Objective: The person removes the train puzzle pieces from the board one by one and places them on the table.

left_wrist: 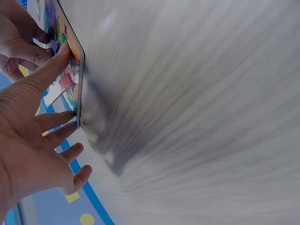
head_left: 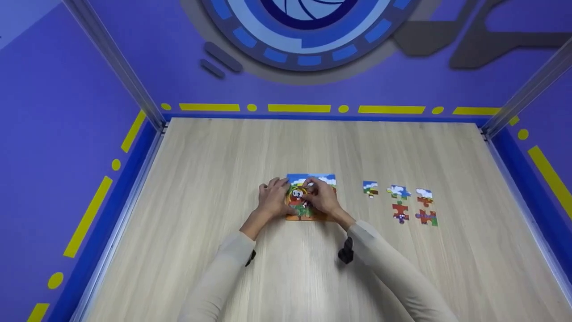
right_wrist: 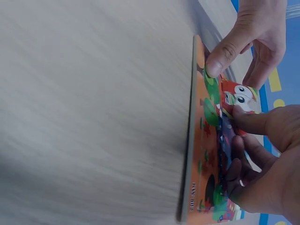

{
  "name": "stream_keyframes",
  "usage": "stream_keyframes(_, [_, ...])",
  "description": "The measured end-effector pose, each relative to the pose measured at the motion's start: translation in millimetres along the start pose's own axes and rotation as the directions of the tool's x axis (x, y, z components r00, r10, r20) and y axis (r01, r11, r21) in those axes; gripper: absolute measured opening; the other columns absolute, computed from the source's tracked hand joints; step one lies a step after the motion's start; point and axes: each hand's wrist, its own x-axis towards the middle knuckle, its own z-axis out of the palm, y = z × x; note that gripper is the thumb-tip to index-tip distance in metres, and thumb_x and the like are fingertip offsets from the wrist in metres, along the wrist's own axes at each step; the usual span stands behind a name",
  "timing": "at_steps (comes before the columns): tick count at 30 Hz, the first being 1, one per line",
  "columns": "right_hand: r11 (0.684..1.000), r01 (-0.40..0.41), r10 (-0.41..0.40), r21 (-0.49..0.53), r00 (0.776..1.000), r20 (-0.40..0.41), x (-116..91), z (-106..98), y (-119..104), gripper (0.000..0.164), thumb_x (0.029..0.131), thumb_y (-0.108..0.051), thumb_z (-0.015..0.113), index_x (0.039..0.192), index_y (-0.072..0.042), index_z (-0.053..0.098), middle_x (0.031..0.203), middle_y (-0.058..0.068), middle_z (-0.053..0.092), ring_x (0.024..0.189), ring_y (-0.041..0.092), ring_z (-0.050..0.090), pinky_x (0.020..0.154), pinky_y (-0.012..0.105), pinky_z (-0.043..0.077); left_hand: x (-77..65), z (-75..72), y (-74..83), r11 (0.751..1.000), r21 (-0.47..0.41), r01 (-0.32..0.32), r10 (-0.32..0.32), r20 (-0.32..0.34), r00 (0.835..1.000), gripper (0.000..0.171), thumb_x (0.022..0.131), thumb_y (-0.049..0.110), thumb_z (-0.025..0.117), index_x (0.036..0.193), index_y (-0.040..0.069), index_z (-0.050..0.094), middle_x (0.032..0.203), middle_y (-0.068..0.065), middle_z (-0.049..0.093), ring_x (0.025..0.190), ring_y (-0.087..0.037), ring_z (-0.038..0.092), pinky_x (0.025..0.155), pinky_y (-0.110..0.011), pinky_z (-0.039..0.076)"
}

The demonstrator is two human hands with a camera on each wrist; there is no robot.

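A colourful jigsaw board (head_left: 319,218) lies on the table, with blue sky along its top and an orange strip along its bottom. My right hand (head_left: 322,197) is over its middle and pinches a puzzle piece (right_wrist: 243,97) printed with a red face and big white eyes. In the right wrist view that piece stands tilted against the board's surface. At the board's left edge, my left hand (head_left: 272,198) presses its straight thumb on the picture, its other fingers spread beside the edge, as the left wrist view shows. The hands cover much of the picture.
To the right of the board lie several loose puzzle pieces: a sky-and-field one (head_left: 370,188), a cloud one (head_left: 398,192), a red one (head_left: 401,211) and others. The wooden table (head_left: 214,156) is walled by blue panels (head_left: 313,96) at the back and sides.
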Motion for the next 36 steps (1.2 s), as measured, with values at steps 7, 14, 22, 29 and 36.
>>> stream_keyframes(7, [0.998, -0.018, 0.024, 0.067, 0.996, -0.089, -7, -12, 4, 0.019, 0.092, 0.003, 0.071, 0.110, -0.002, 0.065, 0.085, 0.016, 0.072, 0.062, 0.011, 0.052, 0.052, 0.021, 0.039, -1.1, 1.4, -1.1, 1.000, -0.028, 0.007, -0.007, -0.001, 1.000, 0.091, 0.072, 0.041, 0.092, 0.146, 0.004, 0.054, 0.158, -0.011, 0.046, 0.148, -0.035, 0.037, 0.112, -0.059, 0.031])
stream_keyframes(14, [0.998, -0.038, 0.044, 0.050, 0.991, -0.122, -23, -33, 13, 0.023, 0.092, -0.002, 0.072, 0.114, -0.003, 0.066, 0.087, 0.013, 0.069, 0.069, 0.014, 0.054, 0.056, 0.021, 0.040, -3.5, 2.5, -0.2, 0.999, -0.042, 0.018, -0.019, -0.013, 1.000, 0.088, 0.073, 0.037, 0.092, 0.146, 0.003, 0.054, 0.158, -0.013, 0.046, 0.147, -0.037, 0.037, 0.112, -0.061, 0.031])
stream_keyframes(22, [0.999, -0.025, 0.028, 0.025, 0.990, -0.140, -40, -54, 24, 0.024, 0.090, 0.000, 0.074, 0.113, -0.002, 0.068, 0.087, 0.015, 0.070, 0.073, 0.016, 0.056, 0.062, 0.020, 0.040, -1.7, 2.0, 1.6, 1.000, 0.029, -0.002, 0.003, -0.029, 1.000, 0.087, 0.073, 0.041, 0.091, 0.143, 0.003, 0.057, 0.154, -0.014, 0.050, 0.144, -0.036, 0.041, 0.111, -0.060, 0.033])
stream_keyframes(29, [1.000, -0.031, 0.031, 0.005, 0.993, -0.117, -51, -71, 28, 0.024, 0.092, -0.002, 0.073, 0.116, -0.002, 0.070, 0.092, 0.014, 0.070, 0.078, 0.015, 0.057, 0.067, 0.020, 0.042, -1.7, 1.0, -0.2, 1.000, -0.002, 0.019, -0.019, -0.019, 1.000, 0.086, 0.075, 0.039, 0.090, 0.144, 0.003, 0.056, 0.156, -0.013, 0.048, 0.144, -0.035, 0.040, 0.112, -0.060, 0.032])
stream_keyframes(36, [0.998, -0.040, 0.036, -0.040, 0.995, -0.090, -66, -90, 36, 0.024, 0.091, -0.005, 0.074, 0.115, -0.004, 0.072, 0.096, 0.013, 0.073, 0.081, 0.016, 0.061, 0.071, 0.019, 0.046, -1.5, 3.2, 0.2, 1.000, -0.009, 0.000, 0.000, -0.032, 0.999, 0.085, 0.075, 0.040, 0.090, 0.143, 0.003, 0.057, 0.154, -0.014, 0.049, 0.143, -0.036, 0.042, 0.111, -0.061, 0.033])
